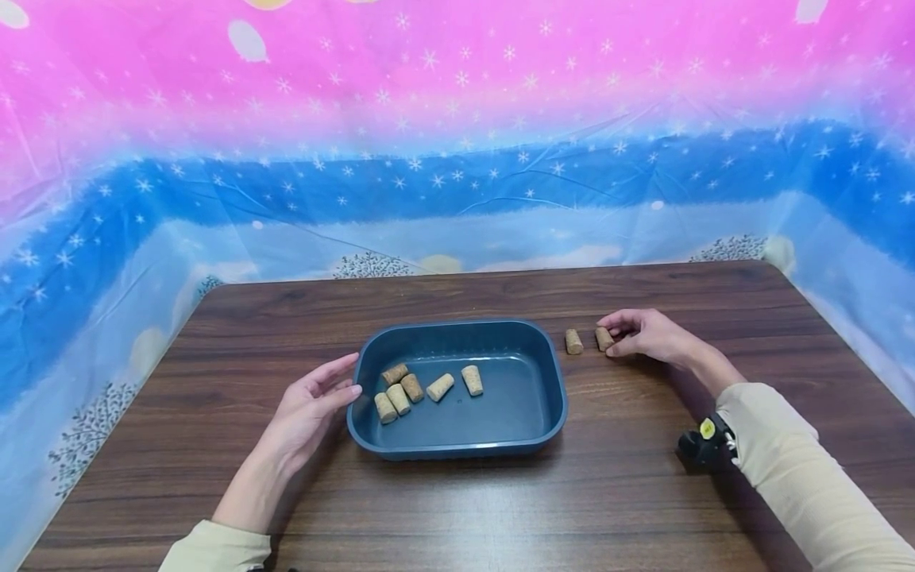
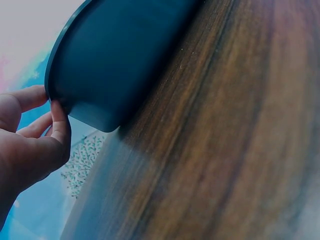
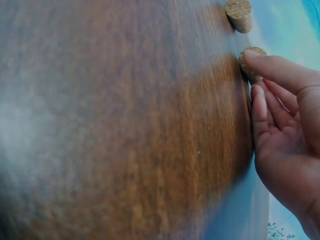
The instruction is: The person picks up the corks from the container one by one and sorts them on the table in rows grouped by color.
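Cork (image 1: 604,340) between pinching fingers (image 3: 276,69) of right hand (image 1: 654,338); left hand (image 1: 306,411) loosely spread against tub (image 1: 457,451)

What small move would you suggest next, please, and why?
Perhaps lift the tan, tapered cork stopper pinched by the right hand into the dark-blue, rounded-rectangular plastic tub: six similar stoppers lie inside, while the left hand touches the tub.

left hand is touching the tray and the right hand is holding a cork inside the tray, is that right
Not quite: the cork in the right hand is outside the tray, to its right, as the head view shows. The left hand is touching the tray.
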`<state>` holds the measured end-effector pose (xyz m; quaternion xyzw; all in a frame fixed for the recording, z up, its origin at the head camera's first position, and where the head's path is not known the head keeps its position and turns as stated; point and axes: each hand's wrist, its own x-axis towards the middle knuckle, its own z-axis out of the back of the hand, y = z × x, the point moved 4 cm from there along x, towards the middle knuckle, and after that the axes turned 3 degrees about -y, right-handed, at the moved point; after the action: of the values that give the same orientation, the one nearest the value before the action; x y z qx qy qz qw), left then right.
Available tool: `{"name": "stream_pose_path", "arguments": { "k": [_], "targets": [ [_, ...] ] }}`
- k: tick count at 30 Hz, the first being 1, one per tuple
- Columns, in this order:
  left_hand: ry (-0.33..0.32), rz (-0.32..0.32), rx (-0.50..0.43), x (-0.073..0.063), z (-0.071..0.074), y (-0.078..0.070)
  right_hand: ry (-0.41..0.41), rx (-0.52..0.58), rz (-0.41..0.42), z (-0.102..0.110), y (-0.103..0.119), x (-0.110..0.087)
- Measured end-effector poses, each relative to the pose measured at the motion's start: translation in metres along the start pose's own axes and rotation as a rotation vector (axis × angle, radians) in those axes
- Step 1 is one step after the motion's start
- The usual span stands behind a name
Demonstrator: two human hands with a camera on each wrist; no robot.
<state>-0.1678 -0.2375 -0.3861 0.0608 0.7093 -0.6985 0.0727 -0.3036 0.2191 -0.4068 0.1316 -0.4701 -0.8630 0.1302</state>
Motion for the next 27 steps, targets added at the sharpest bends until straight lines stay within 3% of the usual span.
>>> {"name": "stream_pose_path", "arguments": {
  "k": [11, 17, 21, 27],
  "targets": [
    [0.003, 0.009, 0.007, 0.000, 0.001, 0.000, 0.014, -0.021, -0.016, 0.002, -0.001, 0.000],
    [0.005, 0.017, 0.014, 0.000, 0.001, 0.000, 0.033, 0.092, -0.004, 0.005, -0.003, -0.002],
    [0.010, 0.020, 0.012, -0.001, 0.001, 0.001, -0.031, 0.115, 0.005, 0.008, 0.007, -0.001],
    [0.006, 0.013, 0.007, -0.001, 0.001, 0.000, -0.144, 0.056, -0.025, 0.005, 0.045, 0.002]
  ]
}}
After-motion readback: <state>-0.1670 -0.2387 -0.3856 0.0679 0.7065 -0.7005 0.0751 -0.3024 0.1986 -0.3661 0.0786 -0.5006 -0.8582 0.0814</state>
